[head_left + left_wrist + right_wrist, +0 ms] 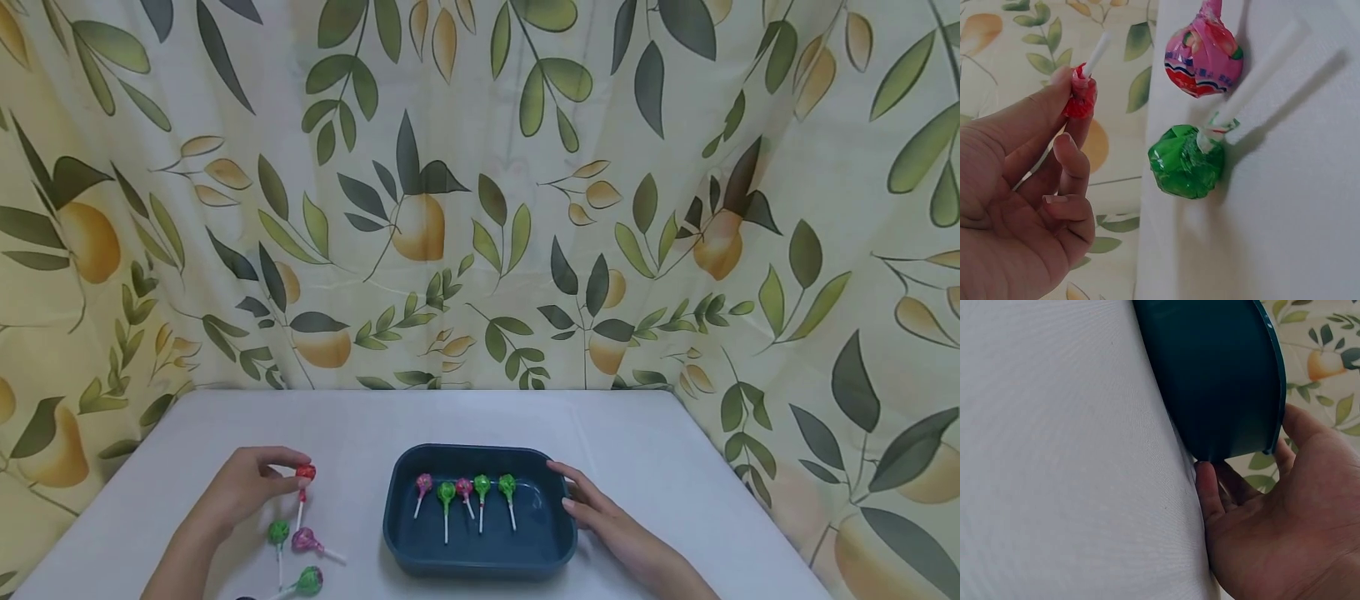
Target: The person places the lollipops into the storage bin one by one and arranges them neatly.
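Between thumb and fingertips, my left hand (242,490) pinches a red-wrapped lollipop (305,472) by its candy head, its white stick pointing down toward me. In the left wrist view the red lollipop (1082,100) shows at the fingertips, the other fingers loosely bent. Just below that hand lie green lollipops (278,532) and a pink-purple one (305,540) on the white table. My right hand (611,521) touches the right side of a dark blue bin (480,569), fingertips at its rim and outer wall. Inside lie several lollipops (482,483), green and pink, in a rough row.
The white-covered table (622,425) runs back to a curtain (480,317) printed with fruit and leaves, which also hangs at both sides. A dark rounded thing (245,597) is cut off at the bottom edge, near the left forearm.
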A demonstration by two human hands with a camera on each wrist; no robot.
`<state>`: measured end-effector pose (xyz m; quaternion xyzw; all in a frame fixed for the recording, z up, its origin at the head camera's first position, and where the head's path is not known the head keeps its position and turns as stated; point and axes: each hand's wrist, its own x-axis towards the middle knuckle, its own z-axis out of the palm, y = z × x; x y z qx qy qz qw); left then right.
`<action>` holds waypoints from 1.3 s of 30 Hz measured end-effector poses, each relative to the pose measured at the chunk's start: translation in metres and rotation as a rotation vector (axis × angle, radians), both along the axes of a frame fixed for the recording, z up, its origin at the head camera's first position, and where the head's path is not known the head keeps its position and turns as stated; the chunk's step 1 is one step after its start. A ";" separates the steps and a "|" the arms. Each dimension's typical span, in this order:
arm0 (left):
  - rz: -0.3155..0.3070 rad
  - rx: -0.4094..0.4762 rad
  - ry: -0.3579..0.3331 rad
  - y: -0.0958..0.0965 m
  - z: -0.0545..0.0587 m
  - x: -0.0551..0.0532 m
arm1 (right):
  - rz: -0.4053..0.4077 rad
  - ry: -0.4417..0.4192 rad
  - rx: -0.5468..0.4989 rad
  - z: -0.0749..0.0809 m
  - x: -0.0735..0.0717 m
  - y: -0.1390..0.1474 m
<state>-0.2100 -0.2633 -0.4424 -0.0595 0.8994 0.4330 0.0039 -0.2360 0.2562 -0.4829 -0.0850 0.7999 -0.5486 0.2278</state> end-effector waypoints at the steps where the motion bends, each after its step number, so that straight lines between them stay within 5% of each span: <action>1: 0.000 0.000 -0.005 0.000 0.000 0.000 | 0.001 0.000 0.000 0.000 0.000 0.000; 22: -0.027 -0.002 -0.002 0.022 0.015 -0.010 | -0.020 0.010 0.005 -0.001 0.002 -0.001; 39: -0.085 0.028 0.069 0.053 0.029 -0.019 | -0.006 0.023 -0.008 0.000 0.001 -0.001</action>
